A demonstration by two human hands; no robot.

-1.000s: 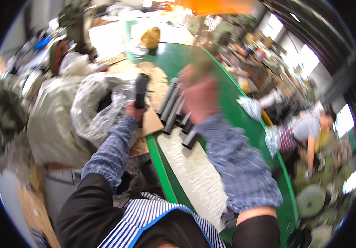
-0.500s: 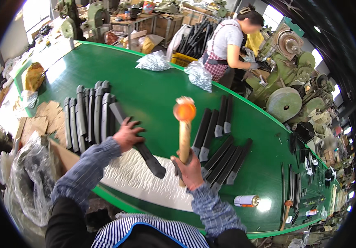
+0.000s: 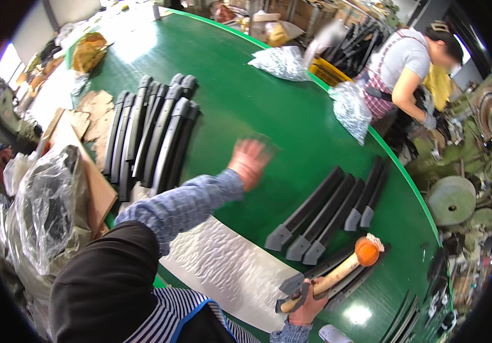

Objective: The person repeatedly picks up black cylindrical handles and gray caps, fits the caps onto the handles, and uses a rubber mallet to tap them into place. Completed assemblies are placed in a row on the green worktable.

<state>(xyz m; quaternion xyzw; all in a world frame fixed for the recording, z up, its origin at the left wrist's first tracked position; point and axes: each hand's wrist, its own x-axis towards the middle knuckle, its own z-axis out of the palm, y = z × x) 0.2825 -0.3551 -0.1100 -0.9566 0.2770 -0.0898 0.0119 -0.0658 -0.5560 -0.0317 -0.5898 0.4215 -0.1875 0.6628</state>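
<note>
My right hand (image 3: 309,307) grips the wooden handle of a mallet (image 3: 337,274) with an orange head, which points to the upper right. Under and beside the mallet lie black curved strips, partly hidden by it. More black strips with grey angled ends (image 3: 317,220) are fanned out above them. My left hand (image 3: 249,164) is stretched over the green tabletop (image 3: 217,120), blurred, its fingers apart and nothing seen in them. A textured white sheet (image 3: 223,266) lies on the near edge of the table. A bunch of black strips (image 3: 149,131) rests to the left of my left hand.
Two clear bags of small silvery parts (image 3: 280,63) sit by the far green rim. A co-worker (image 3: 397,71) bends over machinery (image 3: 452,200) at the right. Crumpled clear plastic (image 3: 52,211) and boards (image 3: 94,171) are at the left. A can (image 3: 333,334) stands partly cut off near the lower edge.
My left hand has left the strip it was on and moved right over the table. That strip is no longer across the white sheet. The mallet has tipped down to the right; the view has turned.
</note>
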